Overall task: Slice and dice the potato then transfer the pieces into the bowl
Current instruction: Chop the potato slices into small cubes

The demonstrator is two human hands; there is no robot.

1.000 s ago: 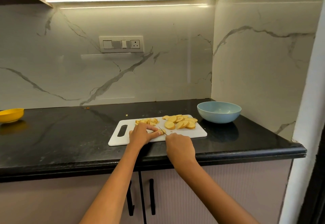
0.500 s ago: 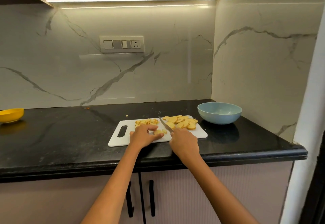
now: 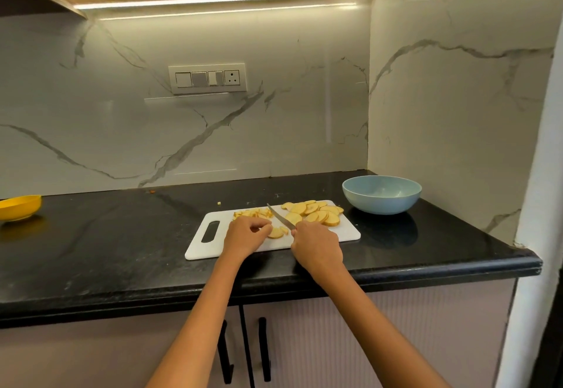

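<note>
A white cutting board (image 3: pixel 347 233) lies on the black counter. Round potato slices (image 3: pixel 316 212) are heaped at its far right, and small diced pieces (image 3: pixel 253 213) lie at its far left. My left hand (image 3: pixel 245 235) holds a cut slice (image 3: pixel 276 232) at mid-board with curled fingertips. My right hand (image 3: pixel 316 246) grips the handle of a knife (image 3: pixel 280 217); its blade points away and to the left, raised over the board beside the cut slice. A light blue bowl (image 3: pixel 381 194) stands to the right of the board, with nothing visible inside.
A yellow bowl (image 3: pixel 19 207) sits at the counter's far left edge. A small potato scrap (image 3: pixel 218 203) lies on the counter behind the board. Marble walls close off the back and right. Cabinet doors with black handles (image 3: pixel 264 349) are below the counter edge.
The knife blade has lifted from low at the board's front edge to an angled position beside the slice. My right hand has moved forward over the board. My left hand stays on the slice.
</note>
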